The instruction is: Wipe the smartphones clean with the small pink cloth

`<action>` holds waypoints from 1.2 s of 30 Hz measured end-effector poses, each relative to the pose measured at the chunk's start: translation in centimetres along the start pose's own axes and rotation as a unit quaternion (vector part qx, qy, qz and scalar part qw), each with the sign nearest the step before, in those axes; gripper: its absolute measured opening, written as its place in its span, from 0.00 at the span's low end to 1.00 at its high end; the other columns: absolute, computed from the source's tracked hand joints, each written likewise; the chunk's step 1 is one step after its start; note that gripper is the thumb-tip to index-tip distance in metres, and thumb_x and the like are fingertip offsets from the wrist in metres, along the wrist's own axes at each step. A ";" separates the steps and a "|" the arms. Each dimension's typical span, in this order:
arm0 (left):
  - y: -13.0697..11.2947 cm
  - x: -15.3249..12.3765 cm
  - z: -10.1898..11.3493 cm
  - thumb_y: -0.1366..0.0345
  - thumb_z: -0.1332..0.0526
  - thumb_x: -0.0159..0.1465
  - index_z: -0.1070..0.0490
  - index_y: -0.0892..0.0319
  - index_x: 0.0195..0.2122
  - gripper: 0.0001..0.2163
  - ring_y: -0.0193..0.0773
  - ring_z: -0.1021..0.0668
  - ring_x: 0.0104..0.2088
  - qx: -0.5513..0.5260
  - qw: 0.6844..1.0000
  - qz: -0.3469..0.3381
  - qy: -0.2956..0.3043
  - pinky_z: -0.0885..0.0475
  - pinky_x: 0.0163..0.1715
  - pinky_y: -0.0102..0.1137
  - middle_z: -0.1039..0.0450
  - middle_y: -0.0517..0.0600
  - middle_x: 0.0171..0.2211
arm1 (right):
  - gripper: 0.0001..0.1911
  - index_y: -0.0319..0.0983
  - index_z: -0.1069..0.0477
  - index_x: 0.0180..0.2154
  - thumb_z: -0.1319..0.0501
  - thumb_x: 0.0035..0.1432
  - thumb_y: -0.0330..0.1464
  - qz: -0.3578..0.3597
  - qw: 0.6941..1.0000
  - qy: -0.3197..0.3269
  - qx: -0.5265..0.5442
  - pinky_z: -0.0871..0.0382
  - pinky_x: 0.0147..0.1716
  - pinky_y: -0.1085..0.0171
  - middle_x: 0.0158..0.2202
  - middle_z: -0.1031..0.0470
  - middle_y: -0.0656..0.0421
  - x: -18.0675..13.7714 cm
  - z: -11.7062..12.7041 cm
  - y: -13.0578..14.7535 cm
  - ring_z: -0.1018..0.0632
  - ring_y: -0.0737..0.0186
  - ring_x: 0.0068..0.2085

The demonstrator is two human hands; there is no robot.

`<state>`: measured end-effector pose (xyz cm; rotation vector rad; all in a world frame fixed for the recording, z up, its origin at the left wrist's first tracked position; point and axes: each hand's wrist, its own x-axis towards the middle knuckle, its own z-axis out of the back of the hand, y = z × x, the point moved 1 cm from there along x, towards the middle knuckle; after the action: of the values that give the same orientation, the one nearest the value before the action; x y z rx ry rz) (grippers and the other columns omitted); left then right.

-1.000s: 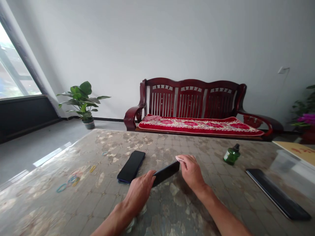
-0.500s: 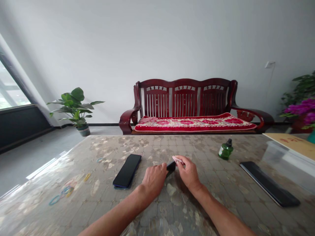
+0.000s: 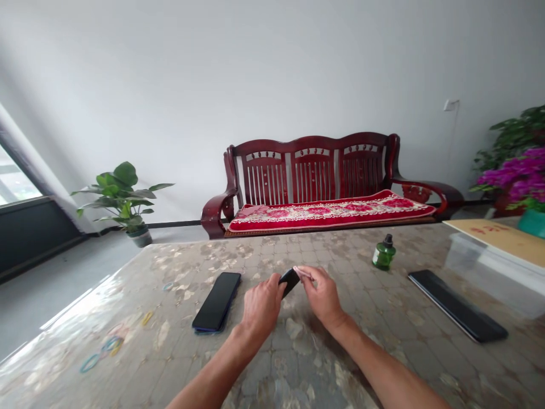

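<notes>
Through the head camera, I have my left hand (image 3: 263, 304) closed around one end of a slim, black, rectangular phone-like slab (image 3: 290, 283). The slab is tilted up between my two hands, over the table (image 3: 145, 386) with its patterned grey-brown cover, and my fingers hide much of it. My right hand (image 3: 322, 294) pinches a small, pale pink, soft-looking cloth (image 3: 301, 273) between thumb and fingers, right at the slab's far end; I cannot tell whether the fingertips themselves touch the slab.

Left of my left hand, a black-screened phone with a blue edge (image 3: 218, 300) lies flat. Further left I see loose blue and yellow bands (image 3: 111, 345), with a separate yellow band (image 3: 146, 318) near them. Beyond my right hand stands a green bottle with a black cap (image 3: 384, 257). To its right, nearer me, lies a long black slab (image 3: 456, 305), just beside a clear plastic box (image 3: 485, 275) topped by a tan board (image 3: 498, 237). Behind the table is a dark red wooden settee (image 3: 312, 173) with a red floral seat cover (image 3: 323, 213).
</notes>
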<state>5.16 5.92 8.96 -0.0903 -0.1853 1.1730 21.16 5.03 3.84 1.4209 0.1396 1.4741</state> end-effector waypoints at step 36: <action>2.2 -0.3 -5.4 0.58 0.44 0.65 0.30 0.57 0.40 0.09 0.39 0.24 0.33 -0.467 0.833 0.021 -0.297 0.29 0.35 0.31 0.25 0.48 0.33 | 0.13 0.39 0.22 0.41 0.40 0.60 0.37 -0.111 0.988 -0.010 0.107 0.25 0.35 0.63 0.35 0.19 0.56 0.2 -0.6 2.1 0.20 0.59 0.33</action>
<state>4.14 6.63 3.25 -0.5935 -1.3179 1.0282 19.57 4.52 5.26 1.5354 0.4415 1.2901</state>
